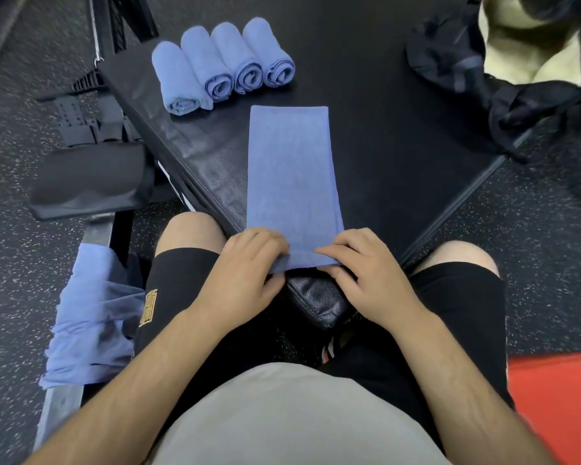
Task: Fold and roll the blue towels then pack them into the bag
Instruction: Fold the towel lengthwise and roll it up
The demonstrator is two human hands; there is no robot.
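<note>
Rolling begins: left hand and right hand pinch the folded towel at its near edge; next, roll evenly away toward the finished rolls.

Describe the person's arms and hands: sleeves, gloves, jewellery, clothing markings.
Both forearms are bare, with no sleeve in view. The left hand and right hand carry no gloves, rings or watch. Clothing: a light grey top and black shorts with a gold emblem on the left leg.
</note>
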